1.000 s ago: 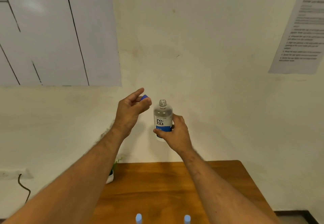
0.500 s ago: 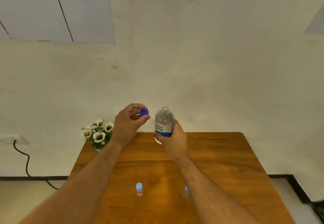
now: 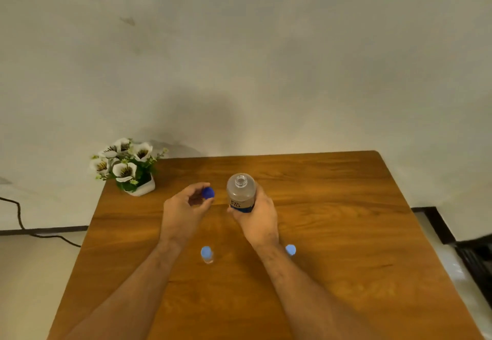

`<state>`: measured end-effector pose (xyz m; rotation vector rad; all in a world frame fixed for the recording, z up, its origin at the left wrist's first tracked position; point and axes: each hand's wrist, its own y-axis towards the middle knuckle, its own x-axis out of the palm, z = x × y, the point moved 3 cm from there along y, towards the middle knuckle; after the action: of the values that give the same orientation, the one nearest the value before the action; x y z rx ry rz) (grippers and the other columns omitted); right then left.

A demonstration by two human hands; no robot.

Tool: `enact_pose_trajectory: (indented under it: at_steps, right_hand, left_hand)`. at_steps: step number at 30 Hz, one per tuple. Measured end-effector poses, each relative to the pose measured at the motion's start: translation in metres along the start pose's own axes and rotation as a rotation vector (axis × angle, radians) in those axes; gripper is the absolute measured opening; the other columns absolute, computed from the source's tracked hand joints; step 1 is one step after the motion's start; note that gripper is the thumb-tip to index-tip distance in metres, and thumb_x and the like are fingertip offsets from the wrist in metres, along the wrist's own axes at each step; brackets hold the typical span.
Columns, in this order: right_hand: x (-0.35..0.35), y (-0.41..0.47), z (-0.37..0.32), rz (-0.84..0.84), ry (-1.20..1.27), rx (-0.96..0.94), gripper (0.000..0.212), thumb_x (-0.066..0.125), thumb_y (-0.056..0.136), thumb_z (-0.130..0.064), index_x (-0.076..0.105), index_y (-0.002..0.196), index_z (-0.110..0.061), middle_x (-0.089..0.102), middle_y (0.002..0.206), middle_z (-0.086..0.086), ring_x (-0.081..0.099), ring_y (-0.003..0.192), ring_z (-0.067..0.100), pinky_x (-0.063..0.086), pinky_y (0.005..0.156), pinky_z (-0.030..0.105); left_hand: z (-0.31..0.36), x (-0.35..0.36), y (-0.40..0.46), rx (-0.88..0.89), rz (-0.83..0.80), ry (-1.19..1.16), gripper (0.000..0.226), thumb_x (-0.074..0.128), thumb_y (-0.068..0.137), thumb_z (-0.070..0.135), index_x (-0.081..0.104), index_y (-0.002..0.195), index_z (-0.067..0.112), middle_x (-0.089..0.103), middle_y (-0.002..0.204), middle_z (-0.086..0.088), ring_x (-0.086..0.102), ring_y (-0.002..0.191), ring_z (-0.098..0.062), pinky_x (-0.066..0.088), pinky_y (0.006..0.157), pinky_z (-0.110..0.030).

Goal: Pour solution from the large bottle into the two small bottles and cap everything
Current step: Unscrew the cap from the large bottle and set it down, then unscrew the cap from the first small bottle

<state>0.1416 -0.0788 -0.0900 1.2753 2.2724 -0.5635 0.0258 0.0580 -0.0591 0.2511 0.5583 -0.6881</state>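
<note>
Both hands have come down from chest height against the wall to just above the far middle of the wooden table [image 3: 332, 220], and the view has dropped with them, so the whole tabletop now shows where a moment ago only its near strip did. The right hand [image 3: 257, 217] has its fingers curled round the lower body of the large bottle [image 3: 241, 192], which is held upright with its neck bare. The left hand [image 3: 183, 210] pinches the dark blue cap [image 3: 208, 192] between thumb and fingertips, just beside the bottle's shoulder but apart from it. So the big bottle is open and ready, I'd say, while the two small bottles are not: the left small bottle [image 3: 206, 254] and the right small bottle [image 3: 290, 249] stand nearer the person, each with its pale blue cap on, the right one partly hidden behind the forearm. The cap probably has to be set down next to free a hand for them. There is plenty of bare wood to the right and in front; the flower pot [image 3: 138, 188] sits at the far left corner, well clear, and both small bottles stand well in from the table edges.
</note>
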Motion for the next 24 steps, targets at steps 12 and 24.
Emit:
enact_pose_trajectory:
  at_steps: [12,24]
  right_hand:
    - [0.021,-0.002,0.038,-0.002,-0.036,0.077,0.087,0.087,0.070,-0.031,0.043,0.144,-0.023,0.057,0.136,-0.007,0.045,0.130,0.014,0.036,0.102,0.025]
    - [0.024,-0.006,0.047,-0.014,0.006,0.121,0.093,0.089,0.067,-0.028,0.038,0.145,-0.024,0.052,0.142,-0.006,0.042,0.136,0.014,0.039,0.113,0.037]
  left_hand:
    - [-0.064,0.044,0.001,-0.268,-0.273,0.232,0.036,0.081,0.076,0.025,0.065,0.109,0.027,0.063,0.102,0.011,0.059,0.091,-0.005,0.050,0.082,-0.024]
    - [-0.075,0.048,-0.007,-0.344,-0.357,0.177,0.054,0.080,0.075,0.005,0.058,0.120,0.024,0.059,0.105,0.008,0.058,0.096,-0.009,0.052,0.087,-0.026]
